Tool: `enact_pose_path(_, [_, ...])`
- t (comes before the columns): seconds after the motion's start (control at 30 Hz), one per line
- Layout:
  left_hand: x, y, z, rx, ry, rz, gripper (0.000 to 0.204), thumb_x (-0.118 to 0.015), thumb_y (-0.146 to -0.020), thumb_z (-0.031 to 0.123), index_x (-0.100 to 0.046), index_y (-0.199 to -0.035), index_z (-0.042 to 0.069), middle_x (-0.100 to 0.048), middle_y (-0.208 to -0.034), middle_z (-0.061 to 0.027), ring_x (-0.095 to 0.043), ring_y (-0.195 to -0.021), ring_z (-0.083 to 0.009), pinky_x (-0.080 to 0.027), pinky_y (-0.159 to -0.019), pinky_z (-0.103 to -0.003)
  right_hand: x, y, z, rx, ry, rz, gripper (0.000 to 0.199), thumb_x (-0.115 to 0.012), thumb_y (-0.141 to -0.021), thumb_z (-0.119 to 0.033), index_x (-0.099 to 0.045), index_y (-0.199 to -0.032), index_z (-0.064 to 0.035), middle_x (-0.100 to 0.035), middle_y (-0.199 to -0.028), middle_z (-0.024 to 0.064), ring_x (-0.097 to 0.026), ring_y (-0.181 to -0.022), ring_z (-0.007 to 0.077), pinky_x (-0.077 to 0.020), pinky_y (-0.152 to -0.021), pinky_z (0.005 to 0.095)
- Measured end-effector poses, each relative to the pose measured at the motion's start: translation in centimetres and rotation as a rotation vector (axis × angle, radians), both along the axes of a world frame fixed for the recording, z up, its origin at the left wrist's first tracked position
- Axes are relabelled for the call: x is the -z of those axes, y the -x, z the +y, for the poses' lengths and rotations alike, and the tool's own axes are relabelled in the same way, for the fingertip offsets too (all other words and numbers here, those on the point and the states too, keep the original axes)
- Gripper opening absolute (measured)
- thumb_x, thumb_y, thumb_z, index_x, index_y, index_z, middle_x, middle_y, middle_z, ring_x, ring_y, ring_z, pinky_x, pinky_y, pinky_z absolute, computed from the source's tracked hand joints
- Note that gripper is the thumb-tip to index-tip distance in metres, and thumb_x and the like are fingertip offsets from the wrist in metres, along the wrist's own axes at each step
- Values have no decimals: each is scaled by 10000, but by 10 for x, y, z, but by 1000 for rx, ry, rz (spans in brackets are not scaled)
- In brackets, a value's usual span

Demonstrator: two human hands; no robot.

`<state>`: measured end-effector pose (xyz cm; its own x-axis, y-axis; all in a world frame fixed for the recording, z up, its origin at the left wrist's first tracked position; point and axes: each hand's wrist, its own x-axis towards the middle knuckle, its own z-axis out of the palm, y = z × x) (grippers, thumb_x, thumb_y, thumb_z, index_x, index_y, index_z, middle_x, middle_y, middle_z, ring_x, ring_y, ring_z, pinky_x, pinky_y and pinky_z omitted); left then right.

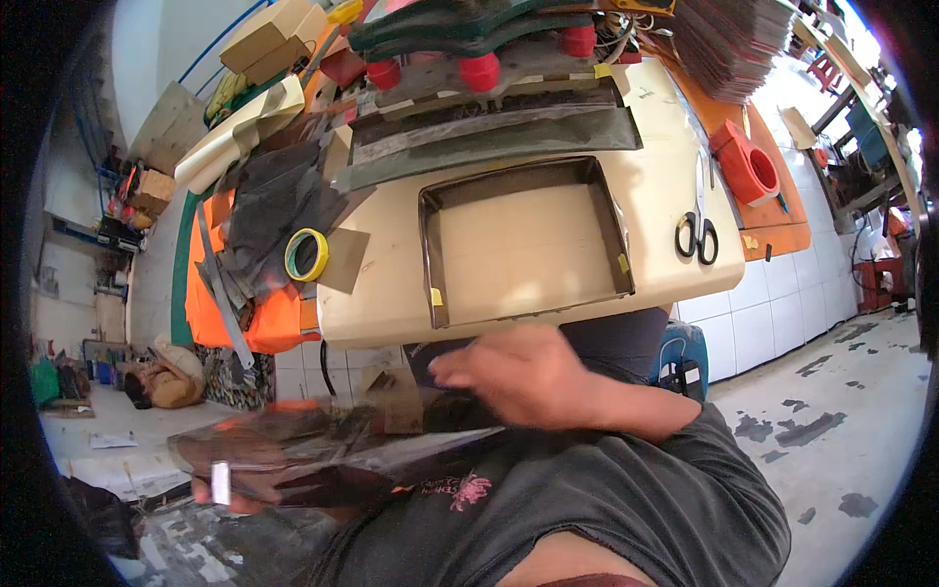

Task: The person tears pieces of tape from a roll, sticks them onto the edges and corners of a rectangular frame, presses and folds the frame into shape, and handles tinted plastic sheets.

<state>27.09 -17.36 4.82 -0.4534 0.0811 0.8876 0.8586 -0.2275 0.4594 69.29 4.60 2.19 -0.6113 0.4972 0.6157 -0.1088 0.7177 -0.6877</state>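
Observation:
A dark, see-through plastic sheet [333, 450], smeared by motion, stretches across my lap below the table edge. My left hand [235, 494] is closed on its left end, with the fingers partly seen through it. A small white piece [221, 483] shows at those fingers. My right hand [528, 377] is over the sheet's right end, close to the table's front edge; its fingers are blurred, and I cannot see whether they touch the sheet. Ahead of it lies a dark rectangular frame [528, 318] with yellow tape bits at its sides.
Yellow tape roll [307, 254], steel ruler [223, 293] and dark sheet scraps [279, 196] lie at the left of the cream tabletop [675, 147]. Black-handled scissors [697, 220] and a red tape dispenser [745, 164] are at the right. Dark strips [489, 142] lie behind the frame.

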Motion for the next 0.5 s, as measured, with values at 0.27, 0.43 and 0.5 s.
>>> enact_pose_path(0.27, [-2,17,-25,-191,-24,104,546,-629,-1018,199,-516,-1504,-23,-670,-1350,-208,-702,-966,-242,-600,-813,-358,-13,-32,26,325,-205,-365,420,-806,-890,-200,-696,-1275,-72,-713,-1145,95,-663,-1081,294,-534,-928,431])
enact_pose_path(0.43, [-13,31,-39,-415,3,286,577,-644,-1010,188,-515,-1530,-29,-677,-1379,-213,-717,-1002,-247,-608,-835,-365,-10,-34,23,302,-205,-570,439,-785,-915,-242,-671,-1297,-59,-698,-1145,99,-650,-1090,298,-518,-960,432])
enact_pose_path(0.5, [-20,37,-45,-504,28,365,590,-650,-1007,183,-515,-1540,-32,-680,-1390,-215,-724,-1016,-250,-612,-844,-368,-7,-33,23,280,-209,-606,439,-776,-924,-256,-666,-1298,-55,-693,-1139,102,-646,-1092,299,-513,-966,433])
